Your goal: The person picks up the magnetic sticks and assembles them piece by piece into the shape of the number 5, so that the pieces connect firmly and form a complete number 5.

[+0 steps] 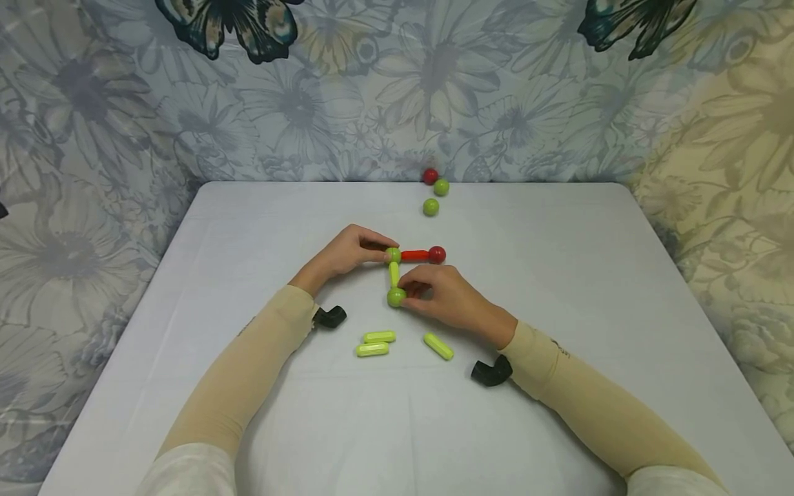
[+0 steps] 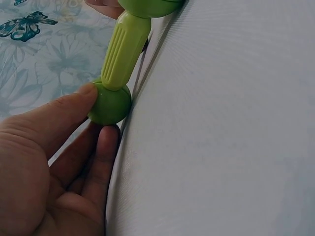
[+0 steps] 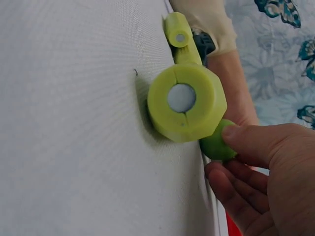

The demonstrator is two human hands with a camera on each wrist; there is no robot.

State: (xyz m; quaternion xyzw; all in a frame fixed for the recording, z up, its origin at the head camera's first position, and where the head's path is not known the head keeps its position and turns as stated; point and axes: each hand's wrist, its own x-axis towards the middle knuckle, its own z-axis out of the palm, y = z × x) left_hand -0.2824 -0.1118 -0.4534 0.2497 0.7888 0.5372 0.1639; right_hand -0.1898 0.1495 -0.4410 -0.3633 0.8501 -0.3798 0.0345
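Observation:
My left hand (image 1: 347, 253) pinches a green ball (image 1: 393, 255) between thumb and fingers. From that ball a yellow-green rod (image 1: 393, 274) runs toward me to a second green ball (image 1: 396, 297), pinched by my right hand (image 1: 449, 296). A red rod (image 1: 414, 255) extends rightward from the far ball and ends at a red ball (image 1: 437, 255). The left wrist view shows the ribbed rod (image 2: 122, 51) against the held ball (image 2: 110, 104). In the right wrist view, a loose rod (image 3: 209, 105) with a silvery round end partly hides the held ball (image 3: 218, 146).
Nearer me lie three loose yellow-green rods, two side by side (image 1: 372, 350) and one slanted (image 1: 438, 346). Two green balls (image 1: 431, 207) and a red ball (image 1: 430, 176) sit by the white table's (image 1: 279, 200) back edge. A dark wrist mount (image 1: 492, 372) hangs under the right sleeve.

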